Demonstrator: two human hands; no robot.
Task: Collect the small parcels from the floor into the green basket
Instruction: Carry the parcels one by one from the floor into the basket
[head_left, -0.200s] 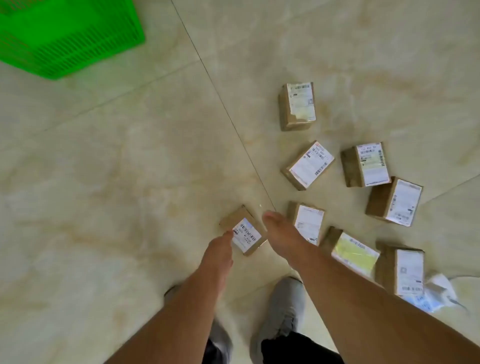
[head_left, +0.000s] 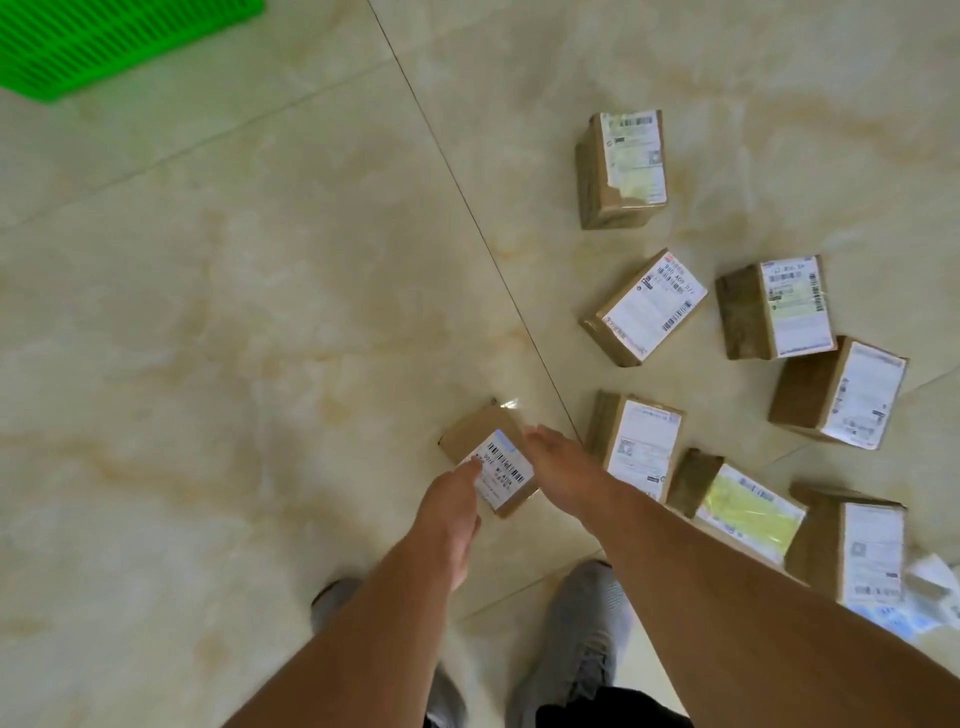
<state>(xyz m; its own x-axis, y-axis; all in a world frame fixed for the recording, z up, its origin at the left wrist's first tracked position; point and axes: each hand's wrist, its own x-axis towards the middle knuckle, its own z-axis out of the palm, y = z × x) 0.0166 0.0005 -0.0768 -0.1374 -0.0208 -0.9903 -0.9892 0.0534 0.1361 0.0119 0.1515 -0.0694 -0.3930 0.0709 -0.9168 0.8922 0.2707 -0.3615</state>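
- We are reaching both hands down to the nearest parcel (head_left: 488, 460), the one lying apart from the rest and closest to our shoes (head_left: 571, 629), probably because it is the easiest to take first
- Our left hand (head_left: 452, 514) is coming at that parcel from its near left side, fingers stretched out together, with the fingertips lying over the edge of its white label; nothing is being pinched or gripped
- Our right hand (head_left: 558, 465) is lying along the right side of the same parcel, fingers straight and close together, so the two hands are bracketing it, seemingly to squeeze it between the palms
- Whether either hand is actually touching the cardboard we cannot tell
- The other parcels (head_left: 649, 306) are sitting scattered to the right of this parcel and beyond it, mostly label up
- The green basket (head_left: 104, 47) is standing well away, far to the upper left of the parcel, so we are judging that a carry across the floor (head_left: 234, 312) is needed once it is lifted
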